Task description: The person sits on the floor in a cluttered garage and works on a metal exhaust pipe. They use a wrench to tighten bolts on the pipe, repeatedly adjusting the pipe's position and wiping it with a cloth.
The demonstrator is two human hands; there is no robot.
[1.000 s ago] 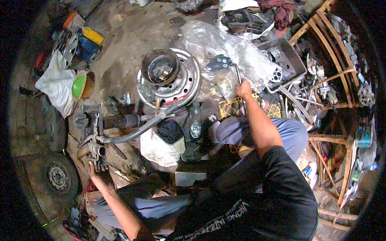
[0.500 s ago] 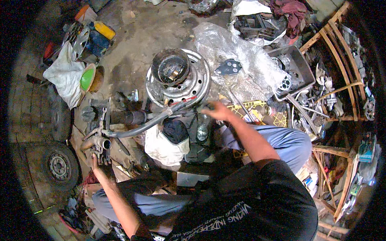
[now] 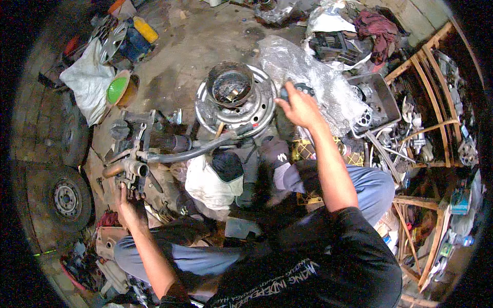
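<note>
Bracing the metal assembly [image 3: 134, 167] on the floor with left hand [image 3: 128, 208], grip unclear, while reaching right hand [image 3: 300, 108], fingers loosely curled and seemingly empty, toward the dark part [image 3: 303, 88] beside the wheel rim [image 3: 231, 110], likely needing a firm pinch.

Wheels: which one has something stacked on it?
The bare silver steel rim by the right hand; a round metal drum sits on it. The tyred wheel carries nothing.

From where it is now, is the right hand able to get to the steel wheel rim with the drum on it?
Probably yes. The right hand hovers just beside the steel wheel rim, and nothing stands between them; the black hose lies lower, along the rim's near edge.
</note>
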